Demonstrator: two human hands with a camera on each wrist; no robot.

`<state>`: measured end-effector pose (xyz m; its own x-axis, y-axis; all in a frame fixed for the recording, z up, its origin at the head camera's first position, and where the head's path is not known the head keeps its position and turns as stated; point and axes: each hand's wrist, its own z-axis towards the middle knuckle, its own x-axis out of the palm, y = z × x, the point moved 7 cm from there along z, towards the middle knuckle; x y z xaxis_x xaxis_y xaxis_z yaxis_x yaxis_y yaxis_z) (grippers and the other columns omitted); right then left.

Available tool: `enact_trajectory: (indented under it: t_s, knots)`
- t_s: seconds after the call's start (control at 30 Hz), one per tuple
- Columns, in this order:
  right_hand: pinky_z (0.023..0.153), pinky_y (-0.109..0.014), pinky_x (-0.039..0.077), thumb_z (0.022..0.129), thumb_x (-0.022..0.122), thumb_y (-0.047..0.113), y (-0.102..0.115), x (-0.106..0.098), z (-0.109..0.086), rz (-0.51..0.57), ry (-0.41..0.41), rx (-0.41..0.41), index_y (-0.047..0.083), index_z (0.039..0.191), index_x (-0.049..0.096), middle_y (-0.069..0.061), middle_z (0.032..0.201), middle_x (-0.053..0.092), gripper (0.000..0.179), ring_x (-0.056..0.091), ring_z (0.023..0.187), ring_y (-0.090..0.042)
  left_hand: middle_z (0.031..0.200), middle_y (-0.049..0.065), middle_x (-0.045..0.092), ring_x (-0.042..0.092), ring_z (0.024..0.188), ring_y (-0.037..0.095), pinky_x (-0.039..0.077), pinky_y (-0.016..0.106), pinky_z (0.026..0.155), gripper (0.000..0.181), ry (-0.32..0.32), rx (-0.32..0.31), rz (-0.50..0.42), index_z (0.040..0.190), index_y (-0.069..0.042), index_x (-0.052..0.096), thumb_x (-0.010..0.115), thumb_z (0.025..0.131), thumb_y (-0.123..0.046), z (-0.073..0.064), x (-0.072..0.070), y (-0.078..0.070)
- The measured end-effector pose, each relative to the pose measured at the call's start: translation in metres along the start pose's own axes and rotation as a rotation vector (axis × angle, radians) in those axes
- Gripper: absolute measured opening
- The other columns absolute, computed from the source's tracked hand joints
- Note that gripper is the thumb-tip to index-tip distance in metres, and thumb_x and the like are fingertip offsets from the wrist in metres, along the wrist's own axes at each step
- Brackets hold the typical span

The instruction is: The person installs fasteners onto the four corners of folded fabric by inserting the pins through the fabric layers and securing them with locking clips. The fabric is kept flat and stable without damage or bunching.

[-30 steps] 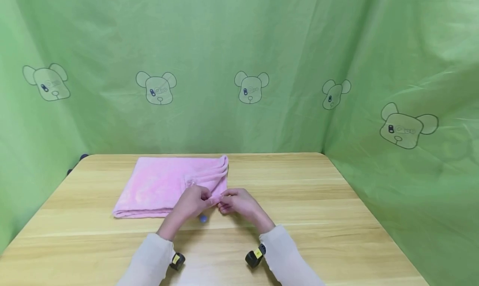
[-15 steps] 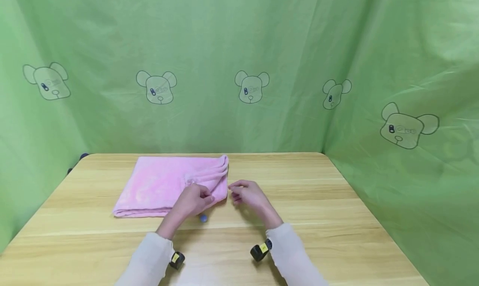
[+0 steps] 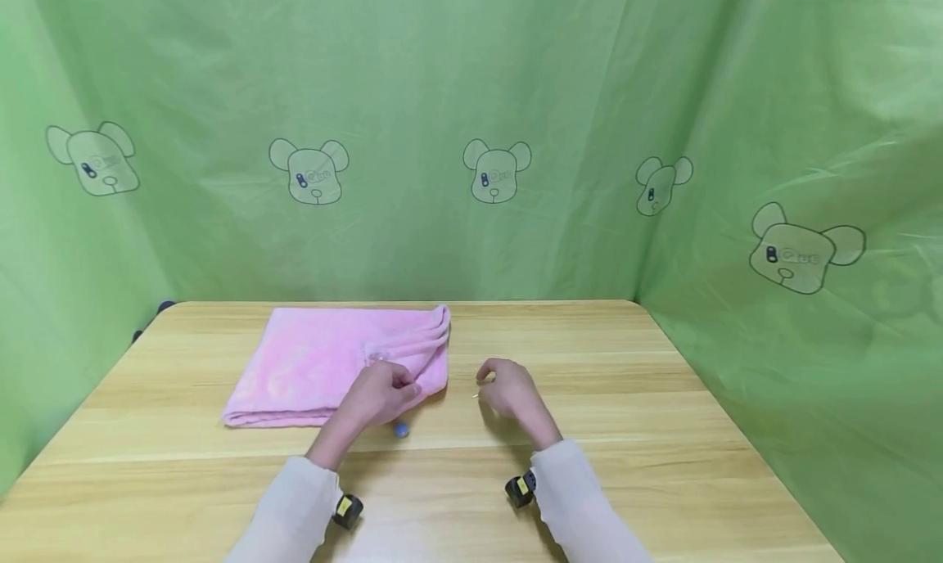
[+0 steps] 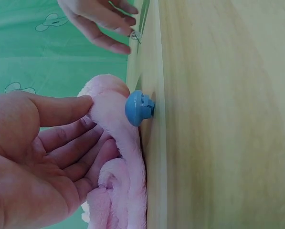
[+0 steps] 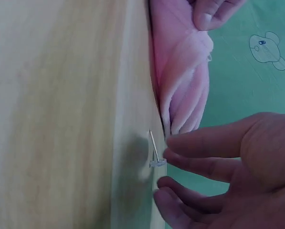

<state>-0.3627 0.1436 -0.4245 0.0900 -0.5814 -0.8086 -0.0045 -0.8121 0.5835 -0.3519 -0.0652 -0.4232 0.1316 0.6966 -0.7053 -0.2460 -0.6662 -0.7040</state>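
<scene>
A folded pink plush cloth (image 3: 309,358) lies on the table, its right corner bunched. My left hand (image 3: 377,395) pinches the cloth's near right edge between thumb and fingers. Just below that hand sits a small blue mushroom-shaped plastic piece (image 4: 137,109), a round cap with a notched stub. To the right of the cloth, my right hand (image 3: 512,389) hovers low with its fingers loosely bent and apart. Near its fingertips, a pin (image 5: 154,148) with a clear disc head rests on the table, its needle slanting up. Nothing shows between the right fingers.
The wooden table (image 3: 626,481) reaches back to a green curtain (image 3: 412,80) printed with bear heads, which also closes in both sides. A small clear round piece (image 3: 377,356) shows on the cloth above the left hand.
My right hand has left the cloth's edge and moved right, and the pin now lies on the table beside it. The left hand stays at the cloth.
</scene>
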Motion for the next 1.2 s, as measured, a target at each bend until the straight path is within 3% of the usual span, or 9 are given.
enact_trajectory:
  t_s: [0.13,0.33,0.53,0.67,0.87,1.2]
  knots:
    - [0.061,-0.028,0.042,0.077,0.070,-0.001,0.000,0.006,-0.001,-0.080,0.033,0.004,0.007,0.099,0.068,-0.011,0.097,0.067,0.024,0.056,0.078,-0.023,0.064,-0.005,0.061,0.051,0.061,0.013,0.041,0.028,0.059,0.018,0.006,-0.011,0.003,0.076,-0.014,0.071,0.071,0.093,-0.018,0.001,0.000,0.001]
    - [0.058,-0.028,0.042,0.077,0.075,0.001,0.001,0.009,-0.004,-0.074,0.025,-0.020,0.009,0.082,0.061,-0.005,0.079,0.060,0.017,0.054,0.070,-0.021,0.066,-0.005,0.061,0.052,0.063,0.014,0.042,0.029,0.060,0.018,0.011,-0.023,0.006,0.076,-0.014,0.071,0.071,0.093,-0.019,0.001,0.000,0.000]
    - [0.053,-0.025,0.039,0.078,0.064,-0.002,0.004,0.011,-0.007,-0.080,0.009,-0.041,0.011,0.072,0.058,-0.003,0.068,0.058,0.016,0.052,0.061,-0.017,0.069,-0.004,0.064,0.054,0.065,0.014,0.044,0.029,0.062,0.015,0.011,-0.024,0.001,0.080,-0.013,0.073,0.071,0.093,-0.018,0.000,0.000,0.000]
    - [0.052,-0.024,0.040,0.080,0.064,0.000,0.010,0.015,-0.007,0.008,0.030,-0.068,0.008,0.073,0.063,-0.003,0.065,0.061,0.011,0.053,0.057,-0.014,0.070,-0.004,0.064,0.054,0.065,0.014,0.045,0.029,0.062,0.014,0.011,-0.022,0.003,0.080,-0.014,0.073,0.071,0.094,-0.019,0.000,-0.001,-0.001]
    - [0.056,-0.027,0.053,0.083,0.072,0.004,0.025,0.031,-0.007,0.210,0.124,-0.117,0.004,0.082,0.071,-0.010,0.071,0.070,0.002,0.062,0.059,-0.015,0.070,-0.005,0.065,0.055,0.066,0.014,0.045,0.029,0.062,0.014,0.008,-0.030,0.001,0.081,-0.014,0.074,0.071,0.094,-0.019,0.000,-0.003,-0.001]
    - [0.066,-0.034,0.060,0.089,0.071,0.007,0.038,0.052,-0.013,0.494,0.276,-0.128,-0.006,0.100,0.073,-0.018,0.085,0.075,0.018,0.068,0.070,-0.016,0.067,-0.004,0.065,0.053,0.062,0.013,0.042,0.027,0.059,0.017,0.007,-0.016,-0.011,0.077,-0.013,0.072,0.071,0.093,-0.018,-0.001,-0.003,-0.001]
